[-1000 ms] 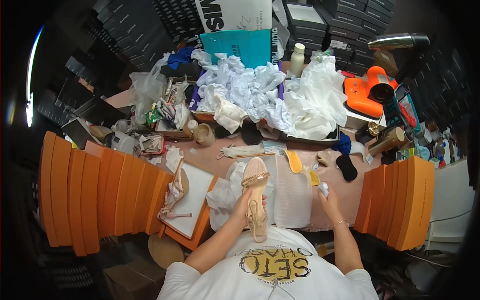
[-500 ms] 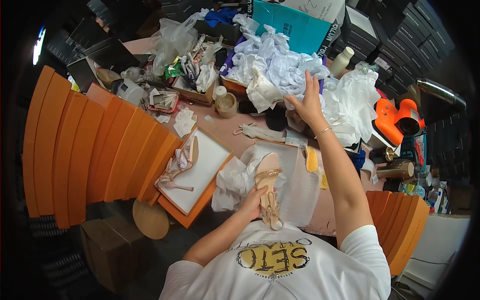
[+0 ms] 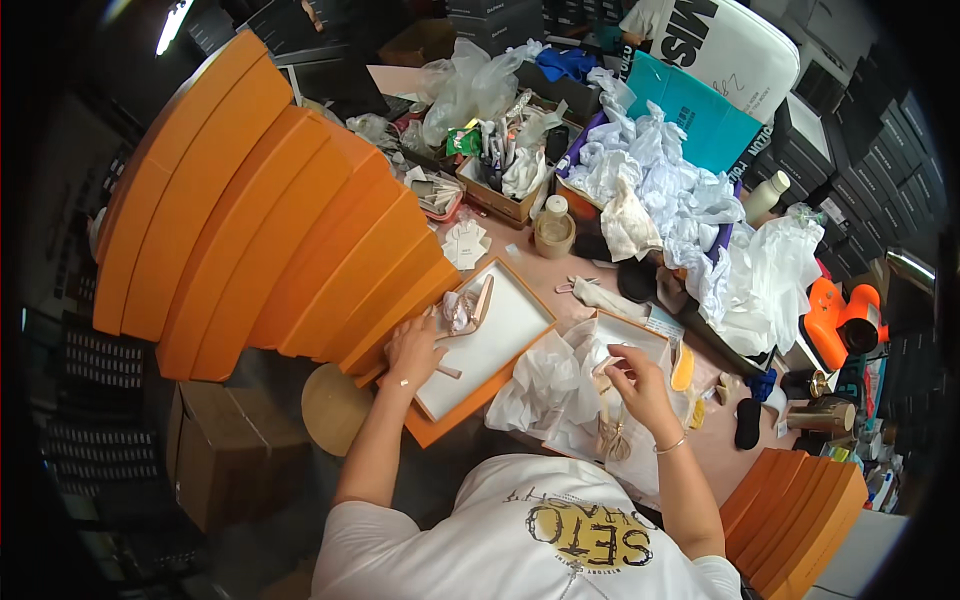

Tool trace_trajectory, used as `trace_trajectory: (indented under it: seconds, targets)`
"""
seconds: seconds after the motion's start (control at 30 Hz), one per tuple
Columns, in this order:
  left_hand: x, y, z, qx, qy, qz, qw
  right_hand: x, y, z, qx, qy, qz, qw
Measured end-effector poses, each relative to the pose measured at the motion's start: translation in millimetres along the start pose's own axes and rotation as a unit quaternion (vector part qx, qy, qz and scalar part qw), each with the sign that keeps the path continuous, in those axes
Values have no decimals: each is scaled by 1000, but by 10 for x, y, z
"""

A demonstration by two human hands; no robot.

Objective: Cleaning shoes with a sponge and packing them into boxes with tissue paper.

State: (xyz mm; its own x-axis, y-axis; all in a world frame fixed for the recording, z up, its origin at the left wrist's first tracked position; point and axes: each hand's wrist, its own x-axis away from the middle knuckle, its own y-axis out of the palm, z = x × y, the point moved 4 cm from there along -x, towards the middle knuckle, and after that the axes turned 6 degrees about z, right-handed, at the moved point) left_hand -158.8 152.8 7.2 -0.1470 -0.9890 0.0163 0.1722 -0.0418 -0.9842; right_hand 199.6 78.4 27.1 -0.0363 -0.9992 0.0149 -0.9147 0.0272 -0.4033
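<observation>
**Both hands have shifted: your left hand (image 3: pixel 413 350) has crossed to the left box (image 3: pixel 510 310), and your right hand (image 3: pixel 640 385) has come back near from the far paper pile (image 3: pixel 655 160).**

Since half a second ago, the right sandal (image 3: pixel 613 435) has left your left hand and now lies in the right box (image 3: pixel 638 334), among white tissue (image 3: pixel 545 385). Your right thumb and fingertips curl close together over something pale at its far end; whether they pinch tissue or the sandal, I cannot tell. Your left fingers lie slightly spread over the straps of the left sandal (image 3: pixel 468 310), its heel showing beside them; whether they grip is hidden.

To handle these well, I'd lift by the sole rather than the thin straps, keep the heel clear of the tissue so it doesn't tear, and smooth the paper with light fingertips.

Counted: two sandals, two boxes lying open near you, one jar (image 3: pixel 553 232), one pale bottle (image 3: pixel 766 197), one orange gadget (image 3: pixel 842 315) and one black pad (image 3: pixel 747 424). Orange boxes stand in two rows, left (image 3: pixel 250 220) and right (image 3: pixel 800 515); overlap prevents a sure count.
</observation>
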Motion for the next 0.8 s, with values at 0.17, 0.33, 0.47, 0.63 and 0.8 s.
trace_trajectory:
  seconds: [0.17, 0.33, 0.47, 0.63, 0.8]
  targets:
    - [-36, 458, -130, -19, 150, 56, 987, -330, 608, -696, 54, -164, -38, 984]
    - [195, 189, 367, -13, 247, 39, 968, -817, 1457, -849, 286, -233, -77, 926]
    - [227, 212, 452, -6, 262, -16, 965, -1072, 2065, -242, 382, -196, -161, 889]
    - [183, 326, 450, -13, 293, 23, 956, -1176, 2277, -448, 497, -227, -112, 830]
    - [104, 406, 336, 40, 248, -11, 968, -1378, 2165, -106, 433, -233, -15, 870]
